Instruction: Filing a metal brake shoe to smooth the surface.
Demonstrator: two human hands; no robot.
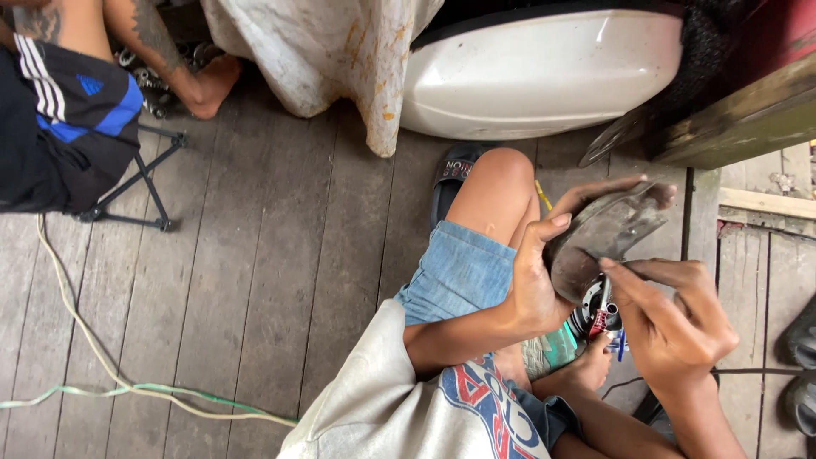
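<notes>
Grey plank floor (pixel 280 255) bears a folding stool (pixel 136 187) and cords (pixel 93 340).

I am counting two hands, left (pixel 531 285) and right (pixel 676 319), sharing one curved metal part (pixel 608 234). I am also seeing one folding stool (pixel 136 183) and two cords (pixel 85 340).

open floorboards (pixel 280 255) left, white scooter body (pixel 544 72) blocking ahead

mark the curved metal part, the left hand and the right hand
curved metal part (pixel 608 229), head view, on its grey concave face
left hand (pixel 535 280), head view, on the back of the hand gripping the part's edge
right hand (pixel 680 319), head view, on the back of the hand by the part's lower edge
</notes>
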